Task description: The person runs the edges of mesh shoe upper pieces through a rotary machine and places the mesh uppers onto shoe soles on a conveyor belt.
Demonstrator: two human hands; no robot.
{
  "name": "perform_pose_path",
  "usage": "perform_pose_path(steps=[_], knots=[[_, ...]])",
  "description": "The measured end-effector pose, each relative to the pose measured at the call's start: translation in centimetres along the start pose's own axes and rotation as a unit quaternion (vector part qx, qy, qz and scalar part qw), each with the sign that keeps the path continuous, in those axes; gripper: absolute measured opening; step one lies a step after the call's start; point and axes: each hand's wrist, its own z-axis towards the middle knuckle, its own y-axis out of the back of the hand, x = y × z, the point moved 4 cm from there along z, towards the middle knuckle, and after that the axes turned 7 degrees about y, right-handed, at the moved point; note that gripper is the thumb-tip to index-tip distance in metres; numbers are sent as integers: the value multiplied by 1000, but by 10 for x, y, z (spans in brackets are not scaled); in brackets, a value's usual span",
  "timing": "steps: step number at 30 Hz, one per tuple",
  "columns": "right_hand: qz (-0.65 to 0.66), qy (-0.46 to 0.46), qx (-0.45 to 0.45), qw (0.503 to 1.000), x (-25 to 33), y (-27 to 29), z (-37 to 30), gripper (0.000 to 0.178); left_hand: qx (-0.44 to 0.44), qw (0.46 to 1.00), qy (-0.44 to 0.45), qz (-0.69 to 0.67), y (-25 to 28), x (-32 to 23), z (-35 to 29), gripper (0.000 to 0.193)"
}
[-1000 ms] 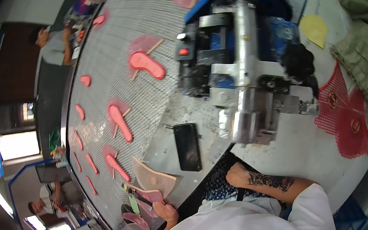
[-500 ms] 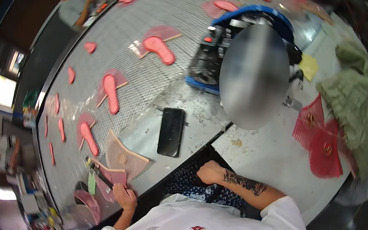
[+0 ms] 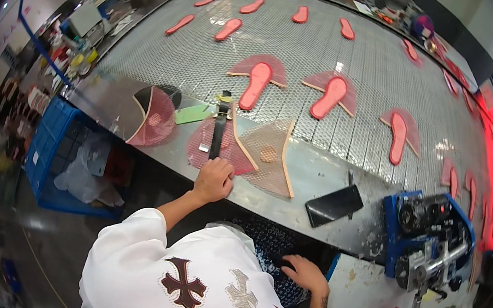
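Note:
My left hand is closed round the near end of a long black-handled tool, which has a metal fitting and a yellowish part near its far end. The tool lies over a pink mesh shoe upper with a pale trimmed edge. A beige mesh upper overlaps that piece on the right. Left of them sit a light green strip and another pink mesh upper. My right hand is by my lap, fingers loosely stretched, with nothing seen in it.
Pink insoles, some on mesh uppers, are spread over a wire-mesh conveyor. A black phone lies on the metal ledge. A blue-framed machine stands to the right, a blue crate to the left. Other people are at the far side.
My view has swung left, bringing the blue crate into sight. My left hand keeps its hold on the black-handled tool. My right hand has gone from curled to loosely stretched.

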Motion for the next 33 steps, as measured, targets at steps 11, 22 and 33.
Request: perform_pose_path(steps=[11,22,33], knots=[[39,33,-26,998,149,179,-121,34,-359,891,227,161,253,242,111,24],[-44,-198,-24,979,166,229,-163,51,242,935,219,-137,299,150,273,49],[-135,-77,-34,987,268,264,-180,51,270,927,-245,92,269,-113,256,56]])
